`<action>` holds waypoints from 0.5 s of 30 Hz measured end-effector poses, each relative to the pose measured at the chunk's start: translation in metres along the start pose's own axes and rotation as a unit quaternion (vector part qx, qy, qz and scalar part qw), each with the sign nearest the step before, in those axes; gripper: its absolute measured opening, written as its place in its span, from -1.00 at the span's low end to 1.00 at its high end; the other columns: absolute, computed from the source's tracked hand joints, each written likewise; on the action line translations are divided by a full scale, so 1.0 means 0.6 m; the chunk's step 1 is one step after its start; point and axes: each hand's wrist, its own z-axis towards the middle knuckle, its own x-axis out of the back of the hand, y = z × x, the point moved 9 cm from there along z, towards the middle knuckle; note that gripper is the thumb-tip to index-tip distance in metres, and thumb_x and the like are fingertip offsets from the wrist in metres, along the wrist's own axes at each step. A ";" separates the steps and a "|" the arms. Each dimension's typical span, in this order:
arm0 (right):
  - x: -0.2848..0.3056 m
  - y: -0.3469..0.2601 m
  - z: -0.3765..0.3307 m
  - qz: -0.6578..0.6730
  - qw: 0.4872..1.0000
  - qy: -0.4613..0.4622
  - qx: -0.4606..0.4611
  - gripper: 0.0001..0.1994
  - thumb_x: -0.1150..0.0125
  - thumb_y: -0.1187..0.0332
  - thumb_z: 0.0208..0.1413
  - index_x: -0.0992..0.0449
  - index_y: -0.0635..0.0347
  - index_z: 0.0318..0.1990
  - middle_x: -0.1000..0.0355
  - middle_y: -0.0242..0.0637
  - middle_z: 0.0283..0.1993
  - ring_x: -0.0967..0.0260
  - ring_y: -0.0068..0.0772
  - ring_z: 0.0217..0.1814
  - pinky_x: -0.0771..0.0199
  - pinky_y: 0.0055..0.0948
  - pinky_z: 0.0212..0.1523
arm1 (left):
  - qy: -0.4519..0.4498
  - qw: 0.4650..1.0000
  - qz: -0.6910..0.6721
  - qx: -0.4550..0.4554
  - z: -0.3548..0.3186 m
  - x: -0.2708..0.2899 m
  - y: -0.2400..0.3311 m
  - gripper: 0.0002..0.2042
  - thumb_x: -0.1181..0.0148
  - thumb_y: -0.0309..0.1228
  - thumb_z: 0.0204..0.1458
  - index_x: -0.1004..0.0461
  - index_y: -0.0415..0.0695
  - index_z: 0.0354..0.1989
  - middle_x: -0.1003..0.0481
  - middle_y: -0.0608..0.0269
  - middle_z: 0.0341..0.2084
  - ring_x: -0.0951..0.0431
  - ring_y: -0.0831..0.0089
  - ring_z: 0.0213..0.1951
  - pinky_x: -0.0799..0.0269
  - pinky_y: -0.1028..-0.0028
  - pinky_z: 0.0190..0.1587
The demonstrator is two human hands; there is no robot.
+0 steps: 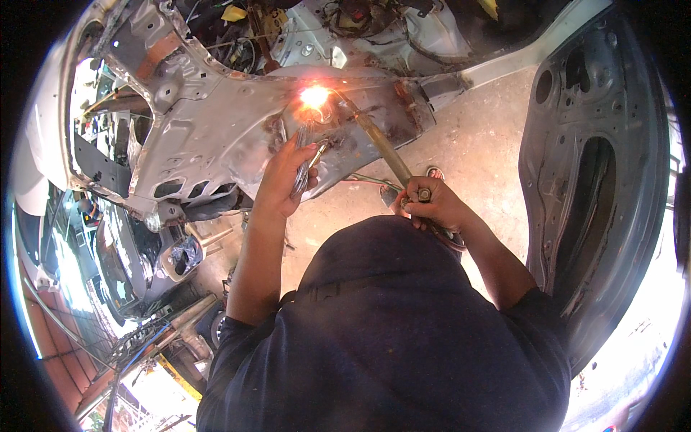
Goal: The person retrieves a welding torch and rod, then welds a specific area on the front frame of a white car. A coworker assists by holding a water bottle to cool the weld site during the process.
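Note:
My right hand (436, 207) is wrapped round the handle of a brass-coloured gas welding torch (383, 142), whose slim neck slants up and left. At its tip a bright flame (314, 97) glares against the grey car body panel (237, 119), hiding the spot it heats. Dark scorched and rusty patches surround the glow. My left hand (279, 178) is closed on a bunch of thin silver wire (302, 167), its upper end pointing at the flame from below. A shiny metal piece beside the wire cannot be made out.
A loose grey car door (597, 144) stands upright at the right. Cables and parts fill the car's opened body (345, 29) at the far side. Hoses hang under my right hand, above the concrete floor (482, 144). Metal parts and pipes (194, 317) clutter the lower left.

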 end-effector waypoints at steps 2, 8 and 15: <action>-0.002 -0.004 -0.001 -0.009 1.000 0.004 -0.001 -0.75 -0.34 0.54 0.19 -0.33 0.02 -0.34 -0.62 -0.28 -0.14 -0.53 -0.61 -0.44 -0.59 -0.56 -0.46 | -0.008 1.000 -0.005 0.001 0.004 0.000 -0.001 -0.55 -0.27 -0.36 0.28 -0.43 -0.07 0.33 -0.52 0.37 -0.30 -0.54 0.58 -0.50 -0.52 0.55 -0.47; 0.001 0.001 0.003 -0.013 1.000 -0.003 0.002 -0.75 -0.33 0.54 0.19 -0.33 0.02 -0.34 -0.61 -0.28 -0.13 -0.53 -0.61 -0.41 -0.61 -0.54 -0.42 | -0.009 1.000 -0.015 0.002 0.005 0.000 -0.004 -0.56 -0.26 -0.36 0.29 -0.44 -0.07 0.33 -0.52 0.37 -0.28 -0.54 0.59 -0.48 -0.52 0.55 -0.47; 0.001 -0.002 0.004 -0.009 1.000 -0.011 0.016 -0.76 -0.33 0.55 0.19 -0.34 0.04 -0.33 -0.59 -0.27 -0.11 -0.53 -0.58 -0.40 -0.62 -0.52 -0.40 | -0.005 1.000 -0.009 0.006 0.005 -0.002 -0.001 -0.56 -0.27 -0.36 0.29 -0.43 -0.06 0.33 -0.52 0.38 -0.29 -0.54 0.59 -0.48 -0.51 0.56 -0.47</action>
